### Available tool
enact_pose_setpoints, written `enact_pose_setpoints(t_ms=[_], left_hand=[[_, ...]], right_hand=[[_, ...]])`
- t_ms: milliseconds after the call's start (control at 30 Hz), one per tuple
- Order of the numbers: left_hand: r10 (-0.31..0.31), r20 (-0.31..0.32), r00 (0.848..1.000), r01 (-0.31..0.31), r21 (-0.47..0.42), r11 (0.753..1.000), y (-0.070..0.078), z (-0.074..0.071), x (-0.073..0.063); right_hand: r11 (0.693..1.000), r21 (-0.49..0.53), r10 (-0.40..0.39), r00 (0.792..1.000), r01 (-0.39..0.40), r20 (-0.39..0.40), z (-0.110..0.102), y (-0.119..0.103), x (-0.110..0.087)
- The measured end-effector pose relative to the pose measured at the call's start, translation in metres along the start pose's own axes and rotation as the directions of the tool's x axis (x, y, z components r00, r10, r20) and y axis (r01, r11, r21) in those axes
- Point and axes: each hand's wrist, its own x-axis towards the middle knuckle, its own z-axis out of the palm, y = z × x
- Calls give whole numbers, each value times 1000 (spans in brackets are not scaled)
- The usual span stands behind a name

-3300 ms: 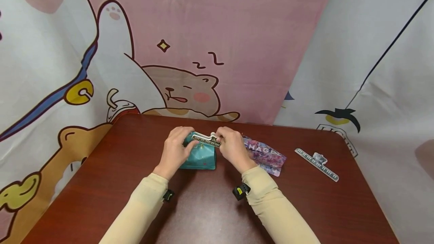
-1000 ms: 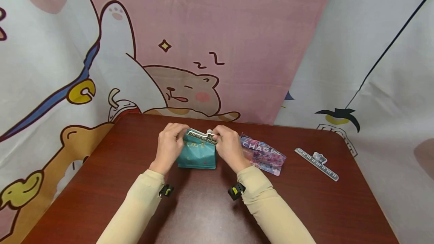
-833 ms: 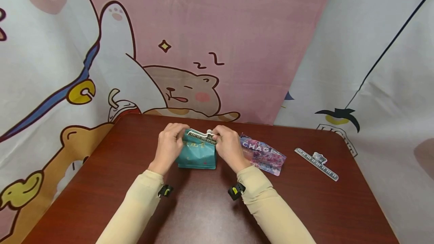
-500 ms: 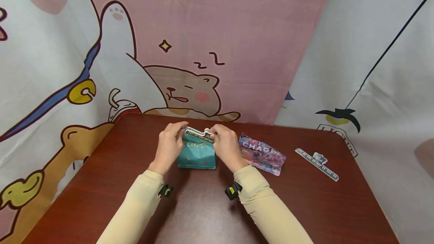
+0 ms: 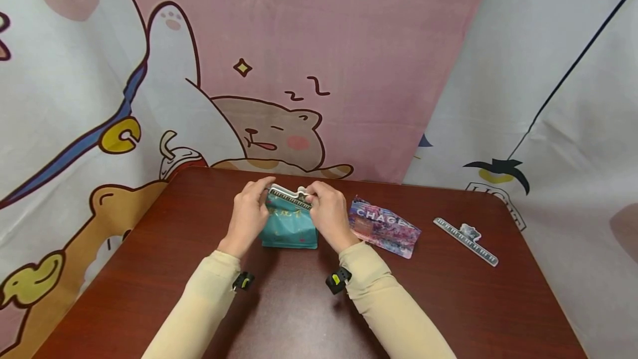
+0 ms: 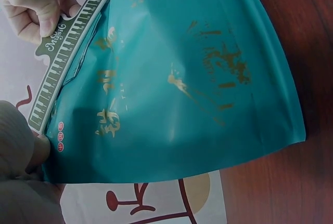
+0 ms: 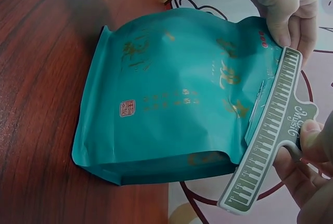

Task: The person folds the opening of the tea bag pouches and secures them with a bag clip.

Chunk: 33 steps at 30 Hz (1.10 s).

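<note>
- A cartoon-printed cloth [image 5: 379, 71] in pink and white hangs behind everything.
- The brown table [image 5: 174, 226] stands against it, its top shiny with wood grain.
- A teal bag [image 5: 289, 229] with gold writing stands on the table, near the back edge and between the two hands.
- A purple bag [image 5: 384, 229] with white capital letters lies on the table to the right of the teal one, the two apart.
- The left hand [image 5: 249, 212] is closed in a pinch on the top left corner of the teal bag, thumb in front.
- The right hand [image 5: 329, 212] pinches the handle of a piano-key clip [image 7: 268, 130] between thumb and finger.
- That clip lies along the teal bag's top edge, one end sticking out past its right side; whether it bites down, I cannot tell.
- A second clip [image 5: 466, 240] lies on the table, well to the right.
- Black wrist cameras [image 5: 339, 280] sit at both cream cuffs [image 5: 371, 270].
</note>
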Motion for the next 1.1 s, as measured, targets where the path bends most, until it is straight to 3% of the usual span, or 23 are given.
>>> enact_pose_setpoints(t_ms=[400, 800, 1100], left_hand=[[-5, 0, 1000, 5, 10, 1000, 0, 1, -1], [18, 48, 999, -19, 15, 1000, -2, -2, -1], [43, 56, 997, -43, -5, 999, -3, -3, -3]], right_hand=[[1000, 14, 14, 1000, -14, -19, 1, 1, 2], [986, 101, 116, 983, -131, 142, -9, 4, 8], [978, 121, 141, 964, -171, 224, -18, 9, 12]])
